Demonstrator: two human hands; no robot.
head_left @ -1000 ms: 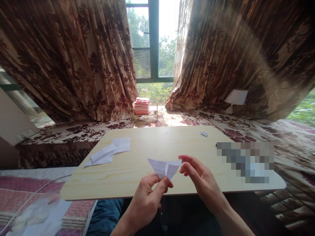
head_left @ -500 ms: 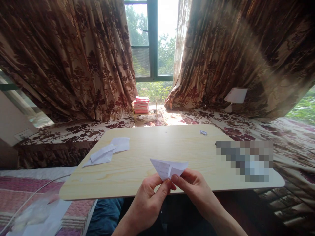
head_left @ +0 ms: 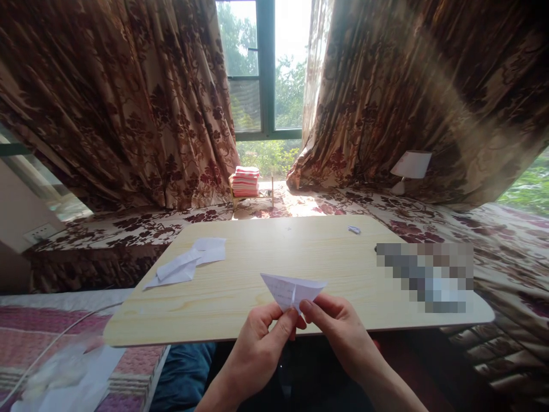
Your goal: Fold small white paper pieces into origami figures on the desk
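A white sheet of paper folded into a triangle point(head_left: 283, 290) is held over the near edge of the table, its point down and its long edge up. Faint writing shows on its left half, and a fold line runs down the middle. My left hand point(head_left: 261, 343) pinches the lower tip between thumb and fingers. On the right side of the paper, the thumb of my right hand point(head_left: 343, 329) presses against the face with the fingers behind it. The fingertips behind the paper are partly hidden.
Loose paper pieces point(head_left: 184, 266) lie on the left of the light wooden table point(head_left: 240, 240). A small folded paper strip point(head_left: 354, 229) is at the far right, above a blurred-out patch point(head_left: 424, 277). Beyond stand striped folded towels point(head_left: 246, 182) and a lamp point(head_left: 412, 165).
The right side of the paper lies flatter against the fold now, and my right thumb and fingers have shifted slightly along it. My left hand keeps its pinch.
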